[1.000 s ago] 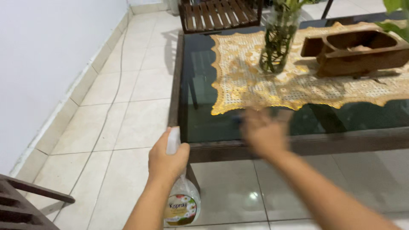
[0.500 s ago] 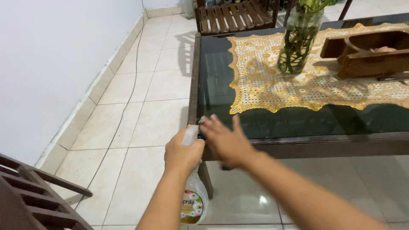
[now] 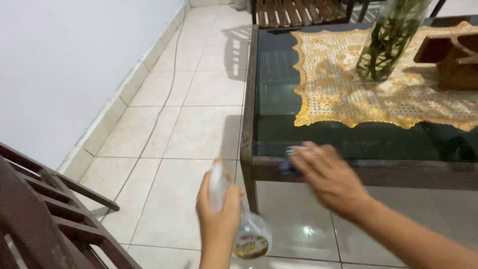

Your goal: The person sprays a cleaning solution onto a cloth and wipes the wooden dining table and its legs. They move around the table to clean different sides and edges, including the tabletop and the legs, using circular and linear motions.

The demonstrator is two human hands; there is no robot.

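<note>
Reaching right hand (image 3: 331,179), palm down

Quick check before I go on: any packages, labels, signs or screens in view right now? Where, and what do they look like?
Spray bottle: in the left hand, over the floor tiles beside the table's near corner; clear plastic, white neck.
Label: on the bottle's lower body; roundish, green, yellow and red.
No signs or screens in view.

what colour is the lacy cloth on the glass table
Golden yellow with a cream openwork crochet pattern; the table runner shows clearly in the head view.
</note>
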